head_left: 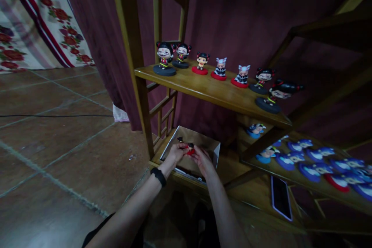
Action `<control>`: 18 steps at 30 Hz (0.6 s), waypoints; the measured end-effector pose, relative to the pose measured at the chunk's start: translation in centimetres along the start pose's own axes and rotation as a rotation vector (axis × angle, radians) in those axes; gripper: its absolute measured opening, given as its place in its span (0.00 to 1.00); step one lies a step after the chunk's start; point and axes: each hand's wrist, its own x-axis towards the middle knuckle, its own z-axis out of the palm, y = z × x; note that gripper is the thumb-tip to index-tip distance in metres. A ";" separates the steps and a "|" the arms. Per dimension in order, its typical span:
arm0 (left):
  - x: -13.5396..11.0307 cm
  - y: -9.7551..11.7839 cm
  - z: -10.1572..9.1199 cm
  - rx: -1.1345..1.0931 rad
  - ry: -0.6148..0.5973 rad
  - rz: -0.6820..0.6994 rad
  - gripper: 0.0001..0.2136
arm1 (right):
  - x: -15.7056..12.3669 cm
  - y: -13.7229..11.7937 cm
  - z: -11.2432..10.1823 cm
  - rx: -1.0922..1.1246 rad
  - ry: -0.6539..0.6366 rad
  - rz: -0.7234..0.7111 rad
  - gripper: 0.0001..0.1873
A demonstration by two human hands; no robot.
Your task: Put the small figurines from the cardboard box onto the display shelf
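Forearms (126,205), fingers (200,156) around upright figurine (190,147)

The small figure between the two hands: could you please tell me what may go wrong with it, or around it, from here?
The small figure seems held by the fingers of the left hand and right hand, so it could slip and drop into the open box.
The left hand is close to another small black-topped item and might knock it.
The rightmost figure on the upper shelf stands near the front edge; a bump might tip it off.
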 end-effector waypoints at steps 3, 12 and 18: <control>0.0 -0.2 0.1 0.006 -0.004 -0.028 0.13 | 0.3 0.3 -0.2 -0.008 0.044 0.010 0.17; -0.2 -0.3 0.2 -0.045 0.003 -0.088 0.10 | 0.5 0.5 -0.3 -0.009 0.046 0.005 0.17; -0.3 -0.1 -0.4 -0.189 0.022 -0.186 0.09 | -0.3 0.5 -0.1 -0.012 -0.019 -0.027 0.16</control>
